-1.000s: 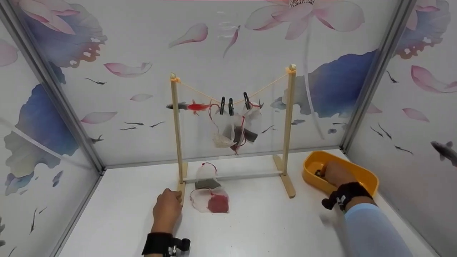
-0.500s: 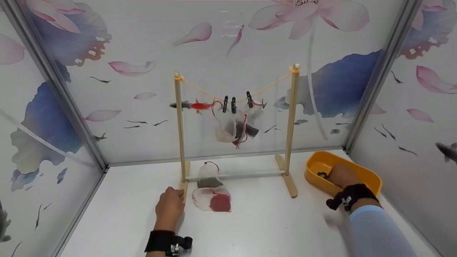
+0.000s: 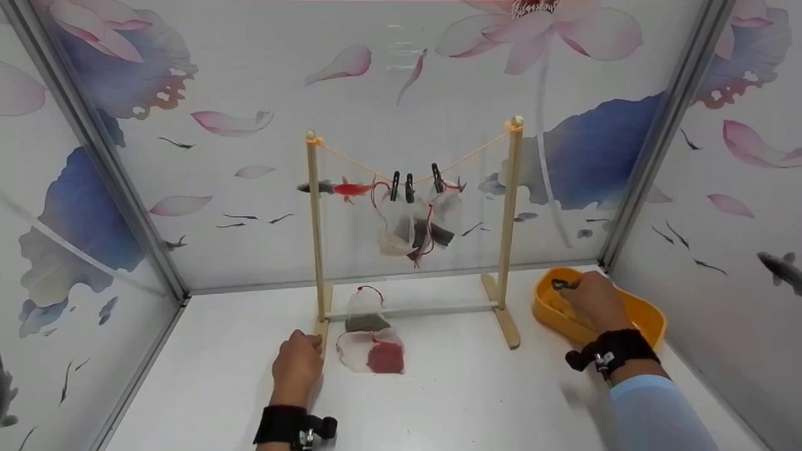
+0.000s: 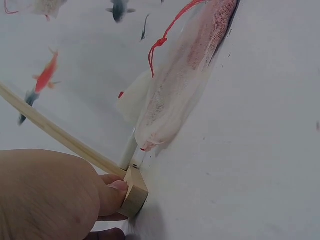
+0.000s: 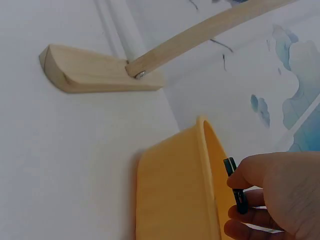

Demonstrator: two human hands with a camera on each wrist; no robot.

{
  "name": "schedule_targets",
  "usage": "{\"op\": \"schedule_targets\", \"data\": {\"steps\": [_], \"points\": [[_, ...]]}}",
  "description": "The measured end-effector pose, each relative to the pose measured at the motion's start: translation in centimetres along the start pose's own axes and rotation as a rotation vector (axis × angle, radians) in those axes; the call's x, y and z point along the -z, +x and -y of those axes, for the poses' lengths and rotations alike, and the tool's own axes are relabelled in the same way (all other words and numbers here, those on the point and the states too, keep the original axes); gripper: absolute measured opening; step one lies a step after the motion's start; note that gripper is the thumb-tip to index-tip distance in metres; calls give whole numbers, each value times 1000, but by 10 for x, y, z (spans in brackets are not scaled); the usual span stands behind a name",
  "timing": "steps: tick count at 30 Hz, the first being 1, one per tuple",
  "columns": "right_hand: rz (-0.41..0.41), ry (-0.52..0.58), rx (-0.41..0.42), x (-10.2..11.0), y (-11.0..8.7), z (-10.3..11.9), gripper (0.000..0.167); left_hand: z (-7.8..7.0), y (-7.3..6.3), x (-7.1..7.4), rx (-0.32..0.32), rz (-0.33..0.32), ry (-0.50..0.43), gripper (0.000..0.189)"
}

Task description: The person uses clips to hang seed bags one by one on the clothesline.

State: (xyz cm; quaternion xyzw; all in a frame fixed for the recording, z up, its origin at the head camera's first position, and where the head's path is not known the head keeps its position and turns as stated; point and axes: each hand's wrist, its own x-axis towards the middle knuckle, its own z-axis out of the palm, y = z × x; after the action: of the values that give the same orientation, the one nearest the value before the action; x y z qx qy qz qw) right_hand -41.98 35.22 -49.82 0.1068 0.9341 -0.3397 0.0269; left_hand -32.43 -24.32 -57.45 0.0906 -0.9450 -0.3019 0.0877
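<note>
My left hand [image 3: 297, 363] grips the front end of the left wooden foot [image 4: 135, 197] of a small clothesline rack, thumb laid on top. Over the yellow bin [image 5: 172, 185], my right hand [image 3: 600, 302] pinches a black clothespin [image 5: 241, 202] between thumb and fingers. Two mesh drawstring bags lie on the table beside the left foot: one with red contents [image 3: 385, 357], and a grey-filled one [image 3: 366, 322] behind it. From the sagging orange cord [image 3: 473, 151] hang several similar bags, held by black clothespins [image 3: 395, 186] and overlapping one another.
The rack's right post [image 3: 509, 213] and right foot [image 3: 505, 326] stand to the left of the bin. A white crossbar [image 3: 438, 307] joins the feet low down. Panels printed with flowers and fish [image 3: 351, 188] enclose the white table [image 3: 451, 401].
My right hand has risen from inside the yellow bin, and a black clothespin now shows at its fingertips. The left hand stays on the rack's foot.
</note>
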Motion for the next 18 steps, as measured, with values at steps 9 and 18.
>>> {"op": "schedule_targets", "data": {"steps": [9, 18], "points": [[-156, 243, 96, -27, -20, 44, 51, 0, 1, 7, -33, -8, 45, 30], [-213, 528, 226, -63, -52, 90, 34, -51, -3, 28, -127, -90, -37, 29]]}}
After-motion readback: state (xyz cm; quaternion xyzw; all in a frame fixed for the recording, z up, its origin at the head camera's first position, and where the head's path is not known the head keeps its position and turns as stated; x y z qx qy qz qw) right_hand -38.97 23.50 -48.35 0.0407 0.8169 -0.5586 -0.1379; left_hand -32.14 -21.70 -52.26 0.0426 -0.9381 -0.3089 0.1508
